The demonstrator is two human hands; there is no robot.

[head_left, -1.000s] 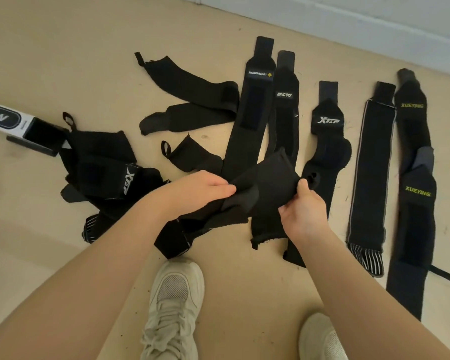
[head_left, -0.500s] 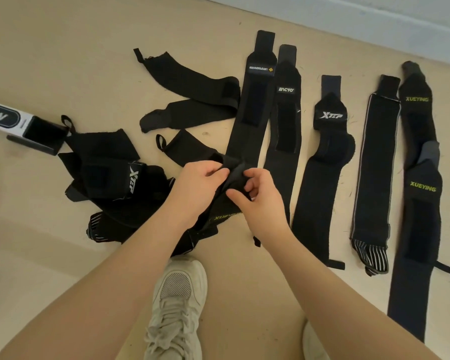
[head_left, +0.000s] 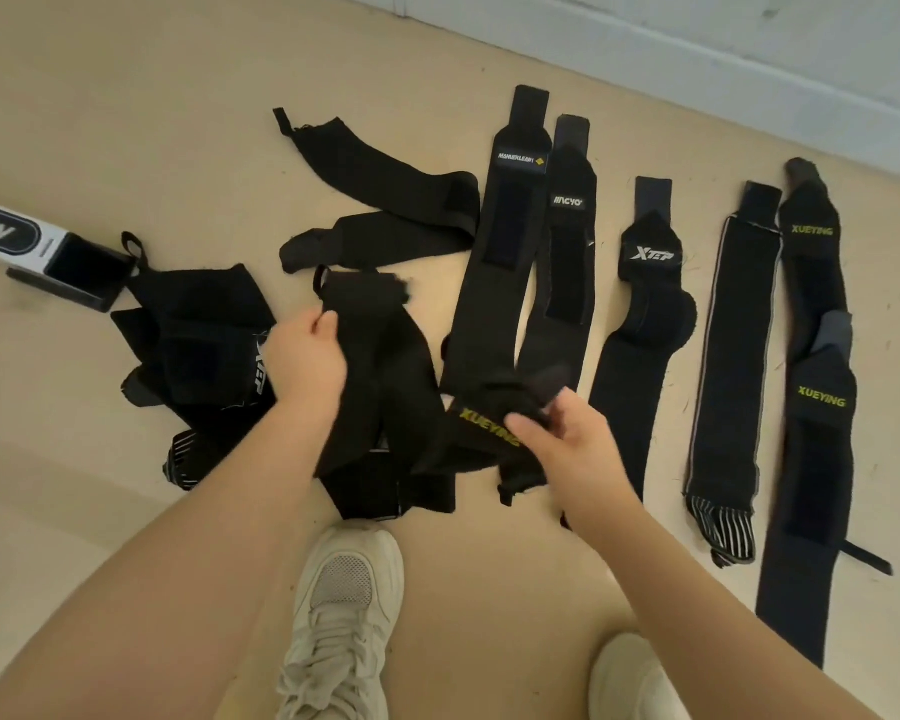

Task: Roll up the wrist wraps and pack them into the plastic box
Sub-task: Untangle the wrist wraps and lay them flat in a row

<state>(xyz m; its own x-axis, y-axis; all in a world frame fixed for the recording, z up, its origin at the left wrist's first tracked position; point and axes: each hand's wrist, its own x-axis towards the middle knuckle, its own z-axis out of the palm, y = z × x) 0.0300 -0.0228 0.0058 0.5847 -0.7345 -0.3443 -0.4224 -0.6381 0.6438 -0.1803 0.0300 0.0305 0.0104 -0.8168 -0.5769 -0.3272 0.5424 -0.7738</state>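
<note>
Both hands work low over the floor (head_left: 126,122), set apart from each other. The left hand (head_left: 307,356) curls its fingers round the upper edge of one black wrap (head_left: 380,376) that hangs down between the forearms. The right hand (head_left: 567,433) pinches a second wrap (head_left: 489,428), lettered XUEYING in yellow, its end bunched at the fingertips.

Beyond and right of the right hand six wraps lie flat in a row: one labelled MANUEKLEAR (head_left: 510,241), one MCYO (head_left: 567,252), one XTEP (head_left: 645,314), one grey-edged with a striped end (head_left: 728,366), and two XUEYING wraps (head_left: 811,407) overlapping end to end. Beyond the left hand lie two plain curved wraps (head_left: 385,200). Left of the left hand sits a tangled heap (head_left: 198,335); its count cannot be told. Two pale shoes (head_left: 344,615) show below the hands.
</note>
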